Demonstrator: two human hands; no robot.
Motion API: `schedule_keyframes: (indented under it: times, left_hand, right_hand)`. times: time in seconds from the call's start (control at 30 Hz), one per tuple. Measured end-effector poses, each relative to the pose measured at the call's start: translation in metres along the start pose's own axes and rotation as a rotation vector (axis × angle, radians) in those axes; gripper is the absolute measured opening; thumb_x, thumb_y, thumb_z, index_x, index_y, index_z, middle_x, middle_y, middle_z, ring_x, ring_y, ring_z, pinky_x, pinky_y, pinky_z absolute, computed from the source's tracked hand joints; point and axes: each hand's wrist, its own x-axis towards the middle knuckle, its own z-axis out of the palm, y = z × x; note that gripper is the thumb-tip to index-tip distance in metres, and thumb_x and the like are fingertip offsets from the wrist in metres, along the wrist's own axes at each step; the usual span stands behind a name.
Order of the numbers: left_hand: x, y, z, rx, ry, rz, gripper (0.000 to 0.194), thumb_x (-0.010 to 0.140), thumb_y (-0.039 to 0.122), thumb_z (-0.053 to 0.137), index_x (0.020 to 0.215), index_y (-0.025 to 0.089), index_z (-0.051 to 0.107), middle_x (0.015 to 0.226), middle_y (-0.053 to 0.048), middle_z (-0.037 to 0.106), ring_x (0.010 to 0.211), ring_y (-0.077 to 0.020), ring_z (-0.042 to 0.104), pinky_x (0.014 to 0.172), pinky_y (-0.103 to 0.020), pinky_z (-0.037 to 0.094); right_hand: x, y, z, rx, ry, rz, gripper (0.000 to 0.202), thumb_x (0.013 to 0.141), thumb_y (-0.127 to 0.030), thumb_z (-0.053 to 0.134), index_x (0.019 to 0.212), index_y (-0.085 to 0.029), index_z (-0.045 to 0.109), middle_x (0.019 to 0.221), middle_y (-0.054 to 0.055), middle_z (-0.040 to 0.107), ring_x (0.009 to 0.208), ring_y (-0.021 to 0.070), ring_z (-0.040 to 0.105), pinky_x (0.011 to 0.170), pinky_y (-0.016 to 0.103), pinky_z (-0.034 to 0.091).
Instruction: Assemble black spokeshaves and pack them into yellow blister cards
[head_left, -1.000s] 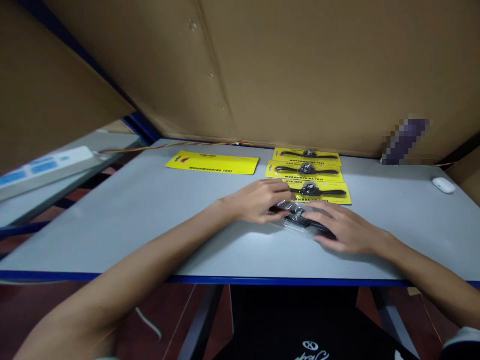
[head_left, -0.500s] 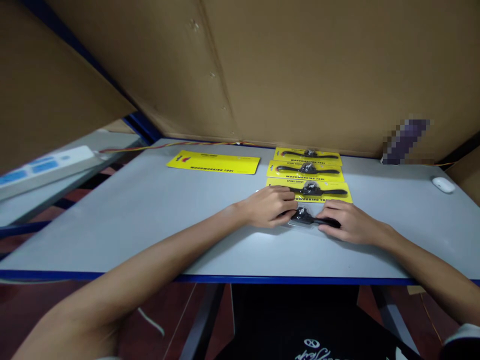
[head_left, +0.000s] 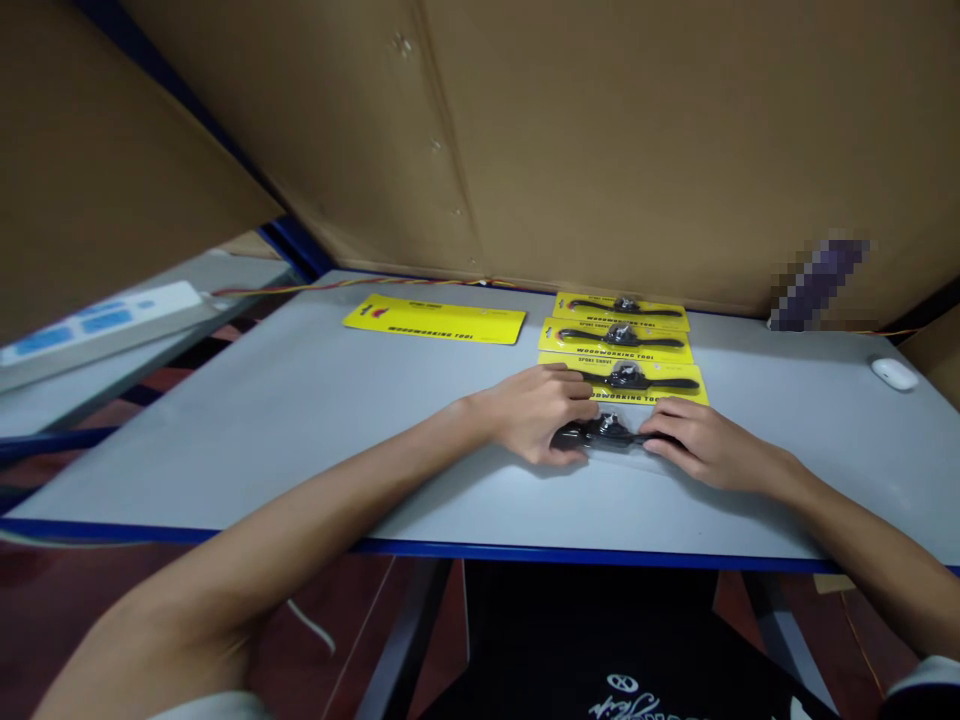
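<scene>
A black spokeshave [head_left: 610, 430] in a clear plastic blister lies on the table in front of me, with no yellow card visible under it. My left hand [head_left: 541, 412] curls round its left handle, thumb on the near side and fingers on the far side. At the other end, my right hand [head_left: 697, 446] has its fingers closed on the right handle and mostly covers it. Just beyond my hands is a carded spokeshave [head_left: 628, 378], its yellow card partly hidden by my left fingers. Two more carded spokeshaves, a middle one [head_left: 621, 338] and a far one [head_left: 625, 306], lie behind it.
A yellow backing card [head_left: 435, 319] without a tool lies at the back left of the grey table [head_left: 300, 430]. A white rounded case [head_left: 894, 374] sits at the right. Cardboard [head_left: 600, 150] walls the back, a twisted cable along its foot. A power strip [head_left: 105, 318] is left.
My left hand has loosened and spread slightly, showing more of the left handle. My right fingers have shifted over the right handle, hiding its end. The view has moved a little.
</scene>
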Motion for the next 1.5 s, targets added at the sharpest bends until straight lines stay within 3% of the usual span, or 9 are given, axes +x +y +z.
schedule_keyframes:
  times: [0.2, 0.37, 0.73, 0.93, 1.03, 1.17, 1.33, 1.5]
  left_hand:
    - [0.003, 0.007, -0.004, 0.005, -0.044, -0.028, 0.016, 0.082, 0.033, 0.066, 0.090, 0.019, 0.066, 0.088, -0.009, 0.072, 0.079, -0.0250, 0.066, 0.074, -0.040, 0.054]
    - [0.003, 0.007, -0.008, 0.090, -0.075, -0.038, 0.016, 0.079, 0.019, 0.061, 0.094, 0.019, 0.067, 0.090, -0.010, 0.072, 0.080, -0.0256, 0.066, 0.071, -0.039, 0.053]
    - [0.003, 0.016, -0.003, 0.305, -0.090, -0.034, 0.018, 0.095, 0.011, 0.053, 0.097, 0.015, 0.071, 0.083, -0.010, 0.072, 0.074, -0.0232, 0.067, 0.066, -0.036, 0.048]
    - [0.007, 0.031, 0.003, 0.363, -0.049, -0.117, 0.020, 0.098, 0.007, 0.052, 0.101, 0.014, 0.070, 0.082, -0.009, 0.072, 0.074, -0.0219, 0.067, 0.071, -0.036, 0.049]
    - [0.006, 0.028, -0.001, 0.336, -0.027, -0.115, 0.018, 0.103, 0.010, 0.051, 0.103, 0.014, 0.068, 0.086, -0.010, 0.072, 0.079, -0.0220, 0.067, 0.072, -0.034, 0.049]
    - [0.005, 0.020, -0.010, 0.298, -0.073, -0.123, 0.017, 0.106, 0.012, 0.051, 0.105, 0.014, 0.068, 0.091, -0.011, 0.074, 0.082, -0.0215, 0.067, 0.070, -0.032, 0.047]
    - [0.004, 0.020, -0.020, 0.192, -0.112, -0.249, 0.021, 0.109, 0.017, 0.046, 0.108, 0.013, 0.067, 0.085, -0.011, 0.073, 0.072, -0.0202, 0.064, 0.063, -0.032, 0.042]
    - [0.000, 0.020, -0.025, 0.113, -0.180, -0.291, 0.019, 0.105, 0.015, 0.048, 0.109, 0.014, 0.066, 0.085, -0.011, 0.073, 0.063, -0.0190, 0.063, 0.057, -0.032, 0.036]
  right_hand:
    - [0.000, 0.005, -0.001, 0.038, 0.000, -0.004, 0.034, 0.110, -0.034, 0.047, 0.118, -0.019, 0.077, 0.108, 0.013, 0.073, 0.095, 0.0248, 0.069, 0.090, 0.042, 0.057]
    - [-0.002, 0.006, -0.003, 0.052, 0.005, 0.002, 0.033, 0.110, -0.034, 0.048, 0.119, -0.020, 0.077, 0.110, 0.012, 0.074, 0.094, 0.0231, 0.070, 0.090, 0.040, 0.057]
    - [-0.003, -0.002, -0.001, -0.097, 0.028, 0.000, 0.032, 0.109, -0.032, 0.049, 0.119, -0.016, 0.074, 0.110, 0.015, 0.075, 0.099, 0.0265, 0.071, 0.090, 0.043, 0.058]
    - [-0.005, -0.007, -0.007, -0.191, -0.045, 0.016, 0.046, 0.094, -0.054, 0.069, 0.120, -0.017, 0.072, 0.111, 0.016, 0.076, 0.097, 0.0323, 0.071, 0.088, 0.051, 0.058]
    - [-0.008, -0.006, -0.010, -0.206, -0.031, 0.052, 0.041, 0.090, -0.039, 0.069, 0.126, -0.018, 0.070, 0.116, 0.016, 0.076, 0.101, 0.0319, 0.071, 0.091, 0.049, 0.058]
    - [-0.010, 0.001, -0.015, -0.069, 0.023, 0.113, 0.043, 0.090, -0.020, 0.058, 0.130, -0.022, 0.072, 0.116, 0.012, 0.078, 0.100, 0.0285, 0.072, 0.089, 0.044, 0.058]
    - [-0.010, 0.007, -0.018, 0.056, 0.171, 0.128, 0.033, 0.100, -0.030, 0.057, 0.127, -0.028, 0.077, 0.122, 0.007, 0.081, 0.118, 0.0312, 0.072, 0.110, 0.058, 0.050]
    - [-0.008, 0.015, -0.012, 0.255, 0.181, 0.185, 0.037, 0.091, -0.041, 0.073, 0.123, -0.024, 0.079, 0.120, 0.011, 0.082, 0.108, 0.0311, 0.078, 0.102, 0.054, 0.060]
